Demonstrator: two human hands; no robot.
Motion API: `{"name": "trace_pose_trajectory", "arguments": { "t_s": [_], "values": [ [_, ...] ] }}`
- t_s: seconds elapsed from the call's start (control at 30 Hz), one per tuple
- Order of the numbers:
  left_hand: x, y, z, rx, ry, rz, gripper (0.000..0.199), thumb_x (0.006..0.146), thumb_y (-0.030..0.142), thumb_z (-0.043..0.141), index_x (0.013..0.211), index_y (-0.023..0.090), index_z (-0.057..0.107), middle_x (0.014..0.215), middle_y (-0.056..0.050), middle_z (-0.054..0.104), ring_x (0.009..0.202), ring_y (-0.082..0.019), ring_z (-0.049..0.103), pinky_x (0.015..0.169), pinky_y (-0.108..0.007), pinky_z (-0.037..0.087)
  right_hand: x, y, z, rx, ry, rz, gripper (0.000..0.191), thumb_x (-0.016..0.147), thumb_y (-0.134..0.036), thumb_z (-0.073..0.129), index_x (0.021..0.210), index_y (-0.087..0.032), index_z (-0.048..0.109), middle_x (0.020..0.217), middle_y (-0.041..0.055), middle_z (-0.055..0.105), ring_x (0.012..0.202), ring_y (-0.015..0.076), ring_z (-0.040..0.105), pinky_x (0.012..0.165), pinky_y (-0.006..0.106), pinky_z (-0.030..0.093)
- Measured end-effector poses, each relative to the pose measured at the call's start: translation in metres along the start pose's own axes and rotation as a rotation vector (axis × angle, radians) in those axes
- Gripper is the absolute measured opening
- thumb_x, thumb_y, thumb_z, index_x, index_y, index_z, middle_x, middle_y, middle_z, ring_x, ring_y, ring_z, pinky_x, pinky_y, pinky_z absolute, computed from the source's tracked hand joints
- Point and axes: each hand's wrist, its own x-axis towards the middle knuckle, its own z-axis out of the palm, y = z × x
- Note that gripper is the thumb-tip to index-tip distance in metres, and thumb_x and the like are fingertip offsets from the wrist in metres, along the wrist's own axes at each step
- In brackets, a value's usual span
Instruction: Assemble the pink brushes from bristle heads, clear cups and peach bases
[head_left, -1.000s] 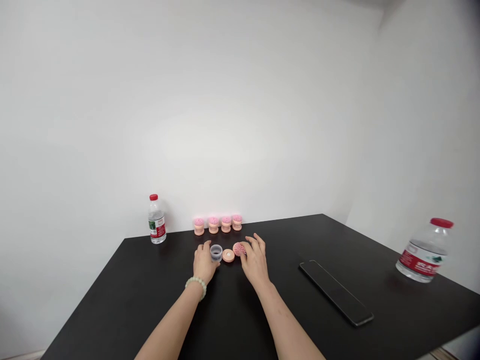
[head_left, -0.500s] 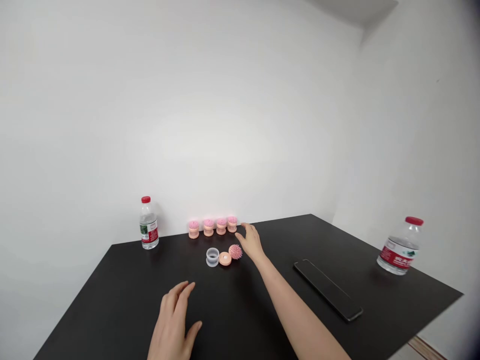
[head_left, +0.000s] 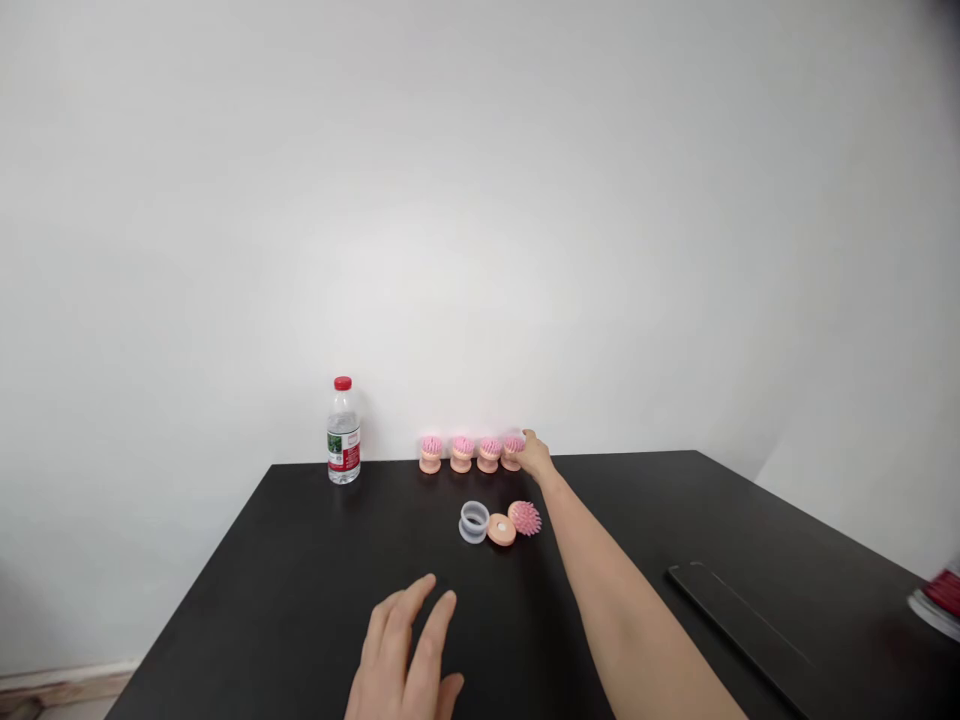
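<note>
Around the clear ring (head_left: 473,537), you have bare worktop (head_left: 300,580) to the left and in front, though your left hand (head_left: 405,655) sits low ahead of it. To its right, the peach disc (head_left: 501,530) and spiky piece (head_left: 525,518) block you, then your right arm (head_left: 611,580). Behind it, a gap precedes the pink-topped row (head_left: 462,455).

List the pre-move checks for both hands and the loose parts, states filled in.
1. Left hand empty: ok, fingers spread.
2. Right hand at rightmost bristle-topped piece: ok.
3. Right-hand grip secure: cannot tell, fingers partly hidden.
4. Clear ring, peach disc and pink bristle head stacked together: not ok, side by side.
5. Left bottle upright, capped: ok.
6. Right bottle capped: cannot tell, cut off.
</note>
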Motion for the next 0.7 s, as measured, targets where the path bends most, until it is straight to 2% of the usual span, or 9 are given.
{"name": "trace_pose_trajectory", "arguments": {
  "t_s": [0.1,0.2,0.27,0.4,0.47,0.6,0.63,0.7],
  "values": [
    [0.001,0.005,-0.009,-0.012,-0.035,-0.013,0.058,0.089,0.011,0.049,0.142,0.033,0.042,0.132,-0.013,0.062,0.113,-0.033,0.063,0.078,-0.044,0.062,0.0,-0.006,0.004,0.038,0.003,-0.011,0.032,0.097,-0.032,0.062,0.125,-0.016,0.059,0.125,0.0099,0.062,0.106,0.0237,0.065,0.089,0.044,0.056],
    [0.005,0.004,-0.019,-0.008,-0.045,0.034,0.058,0.091,0.015,0.052,0.145,0.033,0.04,0.132,-0.013,0.061,0.113,-0.034,0.062,0.078,-0.044,0.061,-0.008,-0.009,0.0,0.074,0.039,0.014,0.033,0.097,-0.032,0.062,0.125,-0.016,0.059,0.126,0.01,0.062,0.106,0.0239,0.065,0.089,0.044,0.056],
    [0.009,0.001,-0.023,-0.01,-0.032,0.1,0.055,0.09,0.017,0.055,0.142,0.029,0.043,0.13,-0.014,0.061,0.111,-0.033,0.061,0.08,-0.043,0.06,-0.016,-0.011,-0.01,0.096,0.093,0.043,0.033,0.097,-0.032,0.062,0.126,-0.016,0.059,0.127,0.0102,0.061,0.107,0.0245,0.064,0.09,0.045,0.056],
    [0.016,-0.001,-0.027,-0.02,0.006,0.119,0.045,0.092,0.021,0.054,0.136,0.023,0.047,0.127,-0.017,0.057,0.109,-0.033,0.059,0.083,-0.045,0.057,-0.043,-0.026,-0.036,0.165,0.223,0.026,0.041,0.093,-0.027,0.066,0.13,-0.015,0.054,0.131,0.0126,0.059,0.116,0.0278,0.06,0.098,0.049,0.05],
    [0.019,-0.001,-0.027,-0.038,-0.008,0.101,0.043,0.094,0.025,0.053,0.136,0.021,0.046,0.127,-0.017,0.055,0.11,-0.033,0.057,0.086,-0.047,0.055,-0.072,-0.042,-0.045,0.22,0.243,-0.052,0.055,0.087,-0.023,0.069,0.135,-0.01,0.047,0.132,0.0176,0.058,0.118,0.0279,0.059,0.101,0.044,0.048],
    [0.021,-0.007,-0.023,-0.053,-0.027,0.03,0.047,0.095,0.034,0.051,0.138,0.018,0.043,0.128,-0.019,0.055,0.115,-0.036,0.054,0.093,-0.052,0.05,-0.164,-0.079,-0.044,0.343,0.15,-0.299,0.059,0.077,-0.031,0.077,0.129,-0.02,0.052,0.126,0.0081,0.064,0.11,0.0221,0.064,0.094,0.034,0.053],
    [0.021,-0.011,-0.021,-0.057,-0.024,0.018,0.05,0.094,0.038,0.052,0.138,0.016,0.043,0.128,-0.02,0.055,0.115,-0.037,0.054,0.094,-0.053,0.05,-0.189,-0.087,-0.041,0.382,0.088,-0.382,0.06,0.074,-0.031,0.079,0.127,-0.022,0.054,0.124,0.0057,0.065,0.108,0.0209,0.065,0.092,0.032,0.054],
    [0.02,-0.019,-0.019,-0.071,-0.038,-0.014,0.056,0.09,0.044,0.053,0.136,0.013,0.045,0.127,-0.021,0.057,0.116,-0.039,0.054,0.095,-0.055,0.049,-0.234,-0.101,-0.036,0.527,-0.113,-0.555,0.067,0.071,-0.031,0.08,0.13,-0.022,0.051,0.125,0.0078,0.064,0.109,0.0231,0.065,0.094,0.036,0.054]
  ]
}}
